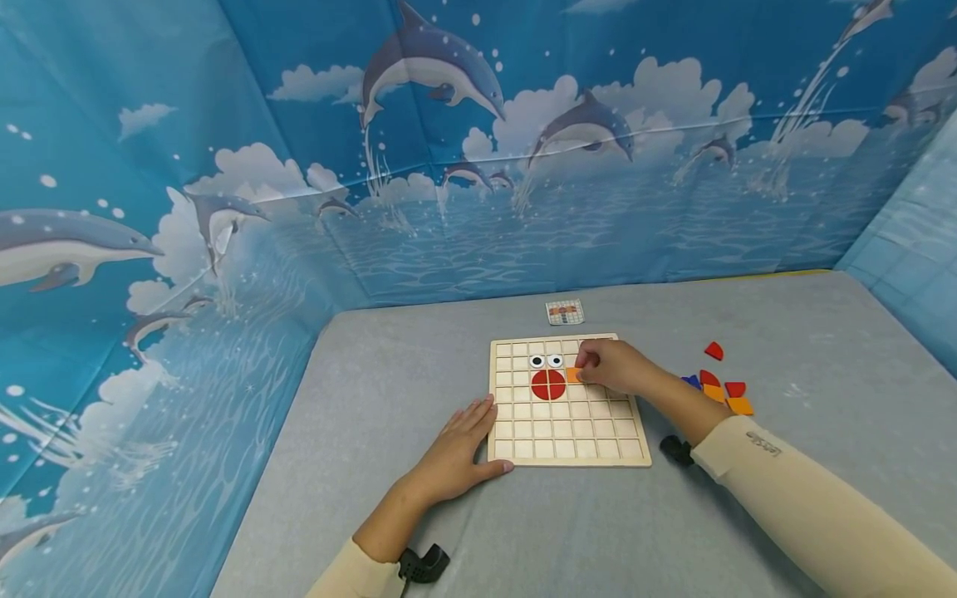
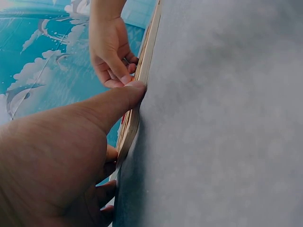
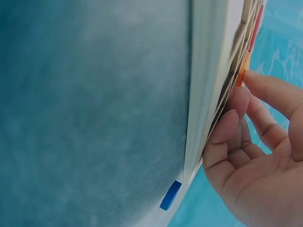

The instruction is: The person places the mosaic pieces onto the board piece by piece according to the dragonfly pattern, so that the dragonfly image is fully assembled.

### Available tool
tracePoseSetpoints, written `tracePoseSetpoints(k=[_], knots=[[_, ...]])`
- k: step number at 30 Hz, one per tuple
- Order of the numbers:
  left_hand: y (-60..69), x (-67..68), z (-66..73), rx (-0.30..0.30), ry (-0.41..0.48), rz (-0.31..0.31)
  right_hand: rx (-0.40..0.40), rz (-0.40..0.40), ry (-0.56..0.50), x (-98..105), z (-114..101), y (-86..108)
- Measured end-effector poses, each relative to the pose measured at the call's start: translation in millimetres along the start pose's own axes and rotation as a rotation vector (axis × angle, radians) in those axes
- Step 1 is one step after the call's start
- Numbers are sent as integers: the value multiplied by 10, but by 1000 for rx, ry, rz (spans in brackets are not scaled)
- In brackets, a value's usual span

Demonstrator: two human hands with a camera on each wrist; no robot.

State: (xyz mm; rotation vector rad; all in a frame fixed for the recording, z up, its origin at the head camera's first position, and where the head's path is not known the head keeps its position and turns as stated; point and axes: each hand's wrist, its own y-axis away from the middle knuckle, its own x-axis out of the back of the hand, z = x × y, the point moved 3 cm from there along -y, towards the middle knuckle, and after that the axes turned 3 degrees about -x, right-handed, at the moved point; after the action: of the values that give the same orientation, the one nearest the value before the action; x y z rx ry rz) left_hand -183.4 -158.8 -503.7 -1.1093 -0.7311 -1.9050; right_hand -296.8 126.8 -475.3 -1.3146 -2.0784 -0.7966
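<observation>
A wooden grid board (image 1: pixel 568 451) lies on the grey table. Red quarter-circle pieces (image 1: pixel 540 390) form a disc in its upper middle, with two eye pieces (image 1: pixel 555 361) just above. My right hand (image 1: pixel 615 365) pinches an orange square tile (image 1: pixel 572 375) against the grid, right beside the red disc. In the right wrist view, thumb and forefinger meet at the orange tile (image 3: pixel 244 70). My left hand (image 1: pixel 459 453) rests at the board's lower left corner, fingers extended along the left side and thumb touching the front edge.
Right of the board lie loose red pieces (image 1: pixel 714 350), orange pieces (image 1: pixel 740 406) and blue pieces (image 1: pixel 691 381), partly behind my right forearm. A small pattern card (image 1: pixel 564 312) lies beyond the board. A dolphin-printed curtain (image 1: pixel 449 241) hangs behind the table.
</observation>
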Motion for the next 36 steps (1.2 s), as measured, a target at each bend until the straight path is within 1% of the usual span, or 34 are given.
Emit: tracePoseSetpoints(k=[4,15,20,25,28,33,36], knots=[[-2,0,-1,3,0,2,4,8,32,-4,-7,-4],[0,8,9,3,6,0,-6,12,25,-14,-15,-9],[-2,14,23,0,5,-4,-8,4,14,21,-24,29],[2,15,28,0,11,-4,-52,-8,-55,101,-21,80],[6,11,23,2,12,-4,-76,0,-105,152,-30,110],[14,10,18,0,10,2,-102,33,-149,218,-64,158],[13,13,20,0,8,3,-102,54,-167,270,-94,213]])
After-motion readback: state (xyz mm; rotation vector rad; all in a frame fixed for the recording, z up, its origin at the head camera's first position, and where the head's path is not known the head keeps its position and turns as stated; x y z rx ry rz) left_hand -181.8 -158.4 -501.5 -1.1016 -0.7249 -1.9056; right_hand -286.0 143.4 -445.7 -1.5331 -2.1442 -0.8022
